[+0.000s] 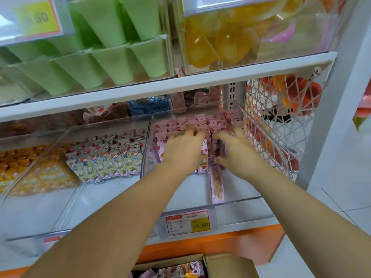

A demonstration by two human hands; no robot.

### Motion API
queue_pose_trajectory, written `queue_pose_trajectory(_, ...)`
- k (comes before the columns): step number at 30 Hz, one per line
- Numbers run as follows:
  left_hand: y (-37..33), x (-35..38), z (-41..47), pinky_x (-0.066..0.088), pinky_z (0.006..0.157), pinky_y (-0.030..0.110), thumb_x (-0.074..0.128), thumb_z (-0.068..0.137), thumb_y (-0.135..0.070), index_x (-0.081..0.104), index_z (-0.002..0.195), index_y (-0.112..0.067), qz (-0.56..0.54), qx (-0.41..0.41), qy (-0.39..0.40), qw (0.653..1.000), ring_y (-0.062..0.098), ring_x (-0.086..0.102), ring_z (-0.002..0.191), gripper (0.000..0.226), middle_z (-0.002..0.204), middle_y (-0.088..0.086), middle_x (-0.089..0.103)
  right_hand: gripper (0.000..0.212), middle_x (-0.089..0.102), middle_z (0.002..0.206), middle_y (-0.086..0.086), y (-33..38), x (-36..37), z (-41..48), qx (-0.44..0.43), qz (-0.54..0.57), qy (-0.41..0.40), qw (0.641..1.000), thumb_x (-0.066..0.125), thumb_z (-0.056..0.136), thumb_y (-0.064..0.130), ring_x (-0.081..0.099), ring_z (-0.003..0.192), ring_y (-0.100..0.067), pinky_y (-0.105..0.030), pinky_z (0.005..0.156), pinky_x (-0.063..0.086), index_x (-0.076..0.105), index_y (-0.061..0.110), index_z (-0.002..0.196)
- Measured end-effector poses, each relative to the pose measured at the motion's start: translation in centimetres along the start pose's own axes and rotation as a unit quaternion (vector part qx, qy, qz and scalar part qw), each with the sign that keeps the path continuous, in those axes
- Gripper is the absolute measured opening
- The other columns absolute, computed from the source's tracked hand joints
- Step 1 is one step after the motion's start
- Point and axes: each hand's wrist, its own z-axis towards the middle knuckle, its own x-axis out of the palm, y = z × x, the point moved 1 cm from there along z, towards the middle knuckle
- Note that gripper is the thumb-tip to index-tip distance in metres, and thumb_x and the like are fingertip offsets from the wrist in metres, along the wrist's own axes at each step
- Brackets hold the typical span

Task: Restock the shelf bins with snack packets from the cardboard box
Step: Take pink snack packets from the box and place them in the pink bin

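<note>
Starting from the left, the orange packets [30, 167] and the row of green-and-white packets [104, 161] in the middle bin [112, 197] stand upright and tidy, and they look like the pattern to copy. The work is in the next bin to the right, the pink bin [192, 187]. There the left hand [184, 149] lies with fingers spread and straight, pressing flat on the standing pink packets [172, 127] at the far end. It should keep its pressure even across the tops, leaning the row toward the far wall so that a slot opens on its near side without any packets toppling. A loose packet [216, 181] lies flat and lengthwise on the bin floor, reaching almost to the near rim; it wants standing up and tucking in with the rest. Just right of the left hand, the right hand [234, 149] has its fingers and thumb curled round the held packets [220, 147], a small darker bunch. It is best slid in upright and facing like its neighbours, and let go only once the row props it. The cardboard box [230, 265] sits near, below the shelf edge, with more packets showing inside. Furthest right, the wire basket [281, 109] stands close beside the bin, so the right elbow should stay tucked in.
</note>
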Motion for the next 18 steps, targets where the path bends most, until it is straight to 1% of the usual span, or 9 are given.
queue_pose_trajectory(3,0.1,-0.3,-0.2,0.042,0.092,0.036,0.063,0.088,-0.023,0.038,0.138,-0.028,-0.037,-0.022,-0.008,0.999,0.028,0.057,0.110,0.056,0.136,0.002,0.040,0.052,0.024,0.146,-0.011,0.3,0.1,0.0,-0.006,-0.018,0.010,1.000,0.066,0.083,0.009,0.054,0.111,-0.032,-0.041,0.094,0.045,0.051,0.023,0.130)
queue_pose_trajectory(5,0.2,-0.7,-0.3,0.043,0.089,0.036,0.061,0.089,-0.019,0.040,0.137,-0.028,-0.052,-0.032,-0.013,0.998,0.029,0.058,0.107,0.053,0.135,0.001,0.040,0.051,0.023,0.149,-0.010,0.1,-0.1,0.1,-0.006,-0.017,0.009,1.000,0.066,0.083,0.008,0.056,0.107,-0.032,-0.041,0.091,0.047,0.051,0.022,0.130)
queue_pose_trajectory(6,0.2,-0.9,-0.4,0.044,0.087,0.035,0.061,0.089,-0.017,0.043,0.133,-0.028,-0.052,-0.031,-0.020,0.998,0.028,0.058,0.105,0.048,0.133,0.002,0.041,0.050,0.022,0.150,-0.009,0.1,-0.1,0.1,-0.008,-0.017,0.003,1.000,0.065,0.084,0.008,0.055,0.109,-0.032,-0.042,0.091,0.047,0.051,0.022,0.129)
queue_pose_trajectory(8,0.1,-1.2,-0.8,0.041,0.079,0.034,0.060,0.089,-0.014,0.050,0.119,-0.025,-0.031,-0.019,-0.040,0.999,0.027,0.057,0.101,0.034,0.125,0.002,0.044,0.048,0.024,0.150,-0.007,0.0,-0.3,0.0,-0.010,-0.024,-0.010,1.000,0.064,0.084,0.008,0.049,0.121,-0.031,-0.041,0.095,0.046,0.052,0.021,0.129)
queue_pose_trajectory(10,0.0,-1.2,-1.2,0.039,0.080,0.035,0.057,0.088,-0.012,0.054,0.112,-0.022,-0.006,-0.009,-0.023,1.000,0.026,0.050,0.107,0.026,0.123,0.003,0.044,0.047,0.027,0.148,-0.008,0.0,-0.3,-0.1,-0.016,-0.047,-0.010,0.999,0.065,0.085,0.011,0.041,0.128,-0.031,-0.040,0.100,0.042,0.053,0.022,0.129)
queue_pose_trajectory(12,0.1,-0.6,-1.3,0.039,0.091,0.039,0.060,0.085,-0.011,0.055,0.119,-0.024,0.009,-0.008,0.019,1.000,0.028,0.039,0.121,0.036,0.133,0.004,0.040,0.052,0.025,0.150,-0.009,0.0,-0.2,-0.1,-0.017,-0.095,0.015,0.995,0.064,0.086,0.015,0.037,0.130,-0.034,-0.042,0.104,0.038,0.048,0.024,0.135)
queue_pose_trajectory(14,0.4,-0.2,-1.3,0.036,0.100,0.044,0.063,0.083,-0.008,0.051,0.128,-0.026,0.012,-0.004,0.045,0.999,0.029,0.031,0.130,0.050,0.144,0.004,0.032,0.061,0.015,0.156,-0.005,-0.3,0.0,0.1,-0.005,-0.129,0.047,0.990,0.062,0.088,0.016,0.028,0.136,-0.035,-0.045,0.110,0.032,0.037,0.024,0.143)
queue_pose_trajectory(16,0.7,-0.1,-1.3,0.033,0.103,0.046,0.064,0.082,-0.004,0.049,0.131,-0.025,0.003,0.002,0.064,0.998,0.030,0.026,0.135,0.056,0.150,0.004,0.026,0.064,0.007,0.159,-0.003,-0.6,0.0,0.2,-0.001,-0.134,0.062,0.989,0.059,0.090,0.013,0.022,0.140,-0.035,-0.048,0.113,0.027,0.031,0.022,0.147)
queue_pose_trajectory(18,0.9,-0.3,-1.3,0.034,0.104,0.045,0.064,0.082,-0.001,0.049,0.131,-0.025,-0.007,0.001,0.072,0.997,0.030,0.026,0.136,0.056,0.151,0.003,0.024,0.064,0.006,0.159,-0.001,-0.8,0.1,0.1,-0.015,-0.142,0.065,0.988,0.056,0.091,0.009,0.020,0.141,-0.034,-0.048,0.114,0.025,0.028,0.019,0.148)
